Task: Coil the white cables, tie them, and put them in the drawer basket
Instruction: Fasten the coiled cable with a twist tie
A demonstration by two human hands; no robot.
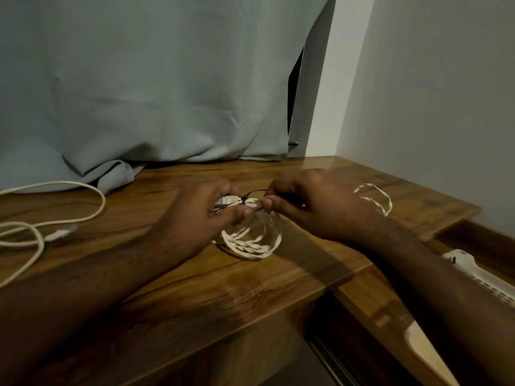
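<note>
Above the middle of the wooden desk (195,288), the left hand (200,215) and right hand (315,204) both pinch a thin dark tie (252,192) around the coiled white cable (250,240) — its loops rest on the wood below. Another coil (376,200) lies right; a loose cable (55,215) left; the white drawer basket (479,277) lower right.

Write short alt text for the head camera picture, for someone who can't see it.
Two bare hands, left hand and right hand, pinch a dark tie around a coiled white cable on a wooden desk. A loose white cable lies at left, a second coil at right, a white basket lower right.
</note>
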